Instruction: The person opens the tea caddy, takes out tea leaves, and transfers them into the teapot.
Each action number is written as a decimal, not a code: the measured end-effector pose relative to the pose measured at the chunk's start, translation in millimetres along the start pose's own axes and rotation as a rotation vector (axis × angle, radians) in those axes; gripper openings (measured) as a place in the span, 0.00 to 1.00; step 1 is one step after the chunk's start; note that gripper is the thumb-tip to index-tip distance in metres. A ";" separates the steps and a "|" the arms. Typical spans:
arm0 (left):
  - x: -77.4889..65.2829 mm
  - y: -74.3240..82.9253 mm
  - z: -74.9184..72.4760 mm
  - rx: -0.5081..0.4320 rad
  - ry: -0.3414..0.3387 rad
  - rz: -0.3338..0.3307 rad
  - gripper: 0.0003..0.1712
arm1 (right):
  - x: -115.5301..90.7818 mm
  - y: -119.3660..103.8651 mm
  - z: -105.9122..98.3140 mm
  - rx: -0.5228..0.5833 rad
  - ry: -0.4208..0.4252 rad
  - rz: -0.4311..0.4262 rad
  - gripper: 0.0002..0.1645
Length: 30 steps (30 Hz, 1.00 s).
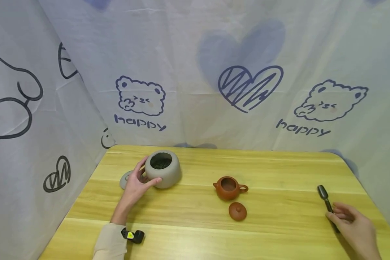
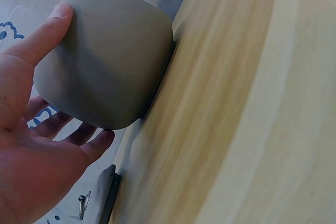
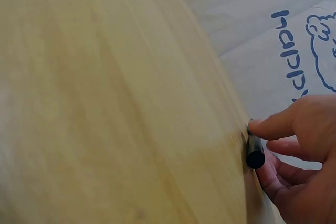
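On the left, my left hand (image 1: 137, 187) holds a round grey jar (image 1: 171, 173) from its near left side, thumb on the front and fingers round the far side. Dark green tea leaves (image 1: 162, 163) show through the jar's open mouth. In the left wrist view the jar (image 2: 113, 61) stands at the table surface, tipped a little towards me or upright; I cannot tell which. Far to the right, my right hand (image 1: 355, 227) pinches the handle of a dark tea scoop (image 1: 323, 193). The handle's round end (image 3: 255, 159) points to the camera in the right wrist view.
A reddish-brown clay teapot (image 1: 225, 193) sits lidless mid-table, its handle to the right. Its small lid (image 1: 237, 211) lies just in front of it. Behind my left hand is the grey jar lid (image 1: 124, 181). A printed curtain (image 1: 195, 119) borders the wooden table (image 1: 279, 224).
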State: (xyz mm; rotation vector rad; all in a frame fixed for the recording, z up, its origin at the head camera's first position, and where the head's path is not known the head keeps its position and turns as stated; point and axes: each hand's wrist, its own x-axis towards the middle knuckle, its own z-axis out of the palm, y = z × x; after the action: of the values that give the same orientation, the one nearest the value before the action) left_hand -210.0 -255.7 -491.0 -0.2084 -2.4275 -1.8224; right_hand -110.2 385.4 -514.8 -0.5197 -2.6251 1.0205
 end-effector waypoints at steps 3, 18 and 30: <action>-0.3 0.2 -0.3 -0.001 0.000 -0.002 0.56 | 0.1 -0.1 -0.9 -0.036 -0.011 -0.042 0.26; 1.2 0.4 0.7 -0.004 -0.006 -0.006 0.57 | -1.4 -3.5 -2.3 -0.118 0.000 -0.150 0.15; 0.0 0.9 0.6 -0.010 -0.002 -0.003 0.57 | -0.7 -20.0 -7.9 0.001 0.020 -0.190 0.17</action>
State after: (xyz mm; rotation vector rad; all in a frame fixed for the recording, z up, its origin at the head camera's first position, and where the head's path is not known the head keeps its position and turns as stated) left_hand -209.8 -254.9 -490.3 -0.2070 -2.4220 -1.8364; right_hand -111.1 376.1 -495.5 -0.2727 -2.5968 0.9514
